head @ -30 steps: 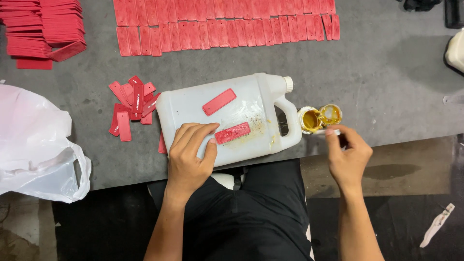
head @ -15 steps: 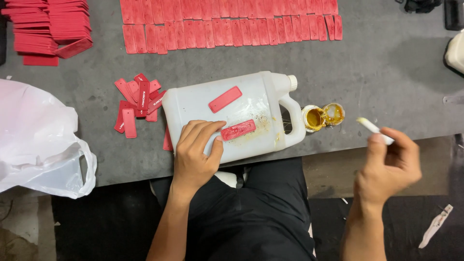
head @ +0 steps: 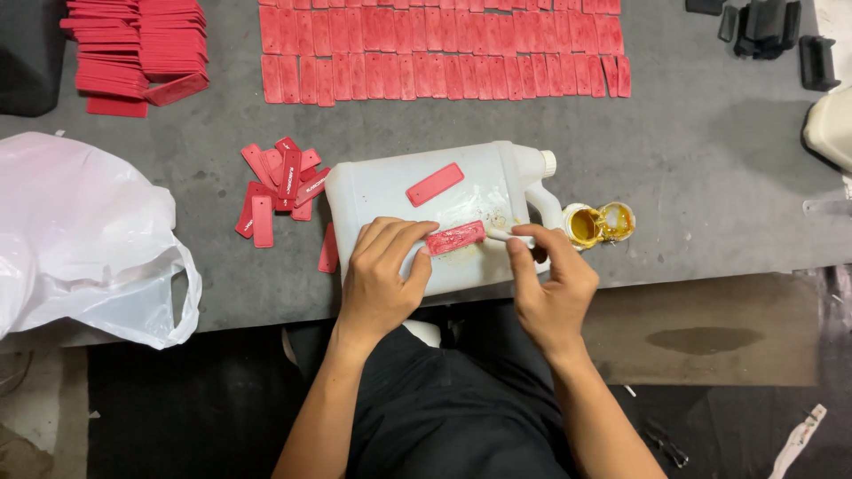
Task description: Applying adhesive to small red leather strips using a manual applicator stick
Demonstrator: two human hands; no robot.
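Even overhead light, moderately bright; grey table [head: 710,177] evenly lit. Soft short shadows under hands and white jug [head: 444,213]. Mild glare on plastic bag [head: 80,231] at left, highlights nearly blown. Area below table edge dim, detail lost. Focus sharp at centre; slight wide-angle stretch at corners. No motion blur.

There is a single view, from a camera worn on the person's head. It looks almost straight down from above onto a grey table [head: 710,177] and the person's lap at the near edge. Both forearms enter from the bottom of the frame. It sits fairly close: the white jug [head: 444,213] lies at mid-frame, red tags [head: 444,53] line the far edge, a white bag [head: 80,231] fills the left.
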